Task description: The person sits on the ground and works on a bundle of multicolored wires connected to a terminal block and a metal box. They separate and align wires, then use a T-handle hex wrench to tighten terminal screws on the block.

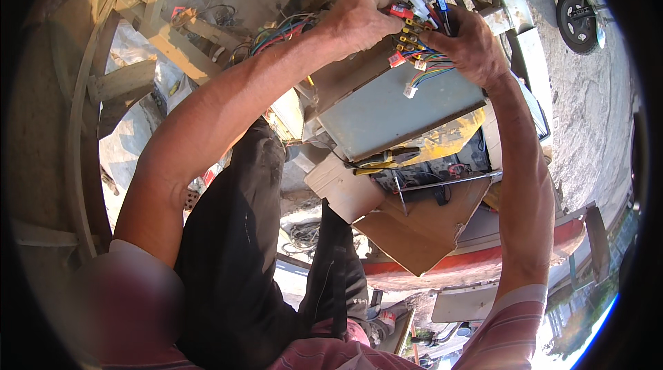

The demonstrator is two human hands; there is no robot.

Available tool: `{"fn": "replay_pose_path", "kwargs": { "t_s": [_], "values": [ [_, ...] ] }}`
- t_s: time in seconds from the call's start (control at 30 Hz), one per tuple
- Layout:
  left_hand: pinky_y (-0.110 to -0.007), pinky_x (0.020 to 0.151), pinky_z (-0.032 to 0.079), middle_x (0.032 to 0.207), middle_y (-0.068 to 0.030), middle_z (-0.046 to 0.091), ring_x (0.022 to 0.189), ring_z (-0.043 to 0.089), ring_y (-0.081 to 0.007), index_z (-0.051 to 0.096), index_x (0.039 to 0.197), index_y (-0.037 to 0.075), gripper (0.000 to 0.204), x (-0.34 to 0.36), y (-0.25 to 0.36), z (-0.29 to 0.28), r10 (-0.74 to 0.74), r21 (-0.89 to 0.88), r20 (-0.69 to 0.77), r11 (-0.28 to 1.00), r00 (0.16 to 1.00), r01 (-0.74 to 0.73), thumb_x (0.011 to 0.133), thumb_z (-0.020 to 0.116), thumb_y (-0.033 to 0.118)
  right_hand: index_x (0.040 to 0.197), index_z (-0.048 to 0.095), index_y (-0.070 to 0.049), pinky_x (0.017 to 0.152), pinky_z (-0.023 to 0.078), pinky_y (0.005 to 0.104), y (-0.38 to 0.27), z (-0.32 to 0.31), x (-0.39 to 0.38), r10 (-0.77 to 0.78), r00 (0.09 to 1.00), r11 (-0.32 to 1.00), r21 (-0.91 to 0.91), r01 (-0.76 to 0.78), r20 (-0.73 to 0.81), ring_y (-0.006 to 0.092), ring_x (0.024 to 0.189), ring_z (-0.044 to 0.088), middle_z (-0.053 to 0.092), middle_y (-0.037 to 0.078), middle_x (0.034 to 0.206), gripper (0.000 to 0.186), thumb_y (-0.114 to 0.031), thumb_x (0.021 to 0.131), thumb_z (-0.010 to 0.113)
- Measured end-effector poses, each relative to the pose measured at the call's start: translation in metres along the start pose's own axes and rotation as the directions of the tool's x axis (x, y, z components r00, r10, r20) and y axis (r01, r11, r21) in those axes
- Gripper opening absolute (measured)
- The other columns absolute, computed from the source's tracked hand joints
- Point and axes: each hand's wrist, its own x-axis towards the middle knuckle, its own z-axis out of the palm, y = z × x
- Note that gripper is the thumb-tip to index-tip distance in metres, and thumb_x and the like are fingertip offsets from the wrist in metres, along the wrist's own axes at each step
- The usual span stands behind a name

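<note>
Pinching a bundle of multicoloured wires with plastic connectors (412, 37) in left hand (364, 19) and right hand (473, 46), at upper right of centre. Partly overlapping a flat grey metal panel (397, 111), with brown wooden beams (169, 44) upper left, pale rough ground (587, 111) far right. Stretched toward the top with both forearms (255, 80).

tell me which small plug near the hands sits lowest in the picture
The white plug over the grey panel, at the end of coloured wires; the nearest red plug and all the others sit higher.
</note>
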Motion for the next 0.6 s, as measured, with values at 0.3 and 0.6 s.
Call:
{"fn": "replay_pose_path", "kwargs": {
  "t_s": [0.3,0.6],
  "values": [
    [-0.032,0.060,0.049,0.082,-0.0027,0.067,0.069,0.059,-0.0105,0.074,0.110,-0.001,0.036,0.005,0.014,-0.009,-0.041,-0.099,0.193,0.993,0.980,0.061,0.085,0.076,0.025,0.110,0.073,0.003,0.078,0.055,0.0398,-0.005,-0.002,-0.002,0.036,0.999,0.998,-0.042,-0.036,0.018,0.0228,0.078,0.070,0.074,0.016,0.086,0.047,-0.038,0.087,0.077],
    [-0.037,0.068,0.052,0.081,-0.0130,0.072,0.074,0.065,-0.0180,0.075,0.106,-0.005,0.045,0.010,0.007,0.002,0.058,0.005,0.101,0.998,0.993,-0.059,0.077,0.077,0.030,0.111,0.074,0.001,0.082,0.056,0.0403,-0.011,-0.004,-0.005,0.029,0.999,0.991,-0.129,-0.025,0.025,0.0239,0.084,0.073,0.076,0.017,0.092,0.046,-0.039,0.088,0.077]
  ]
}}
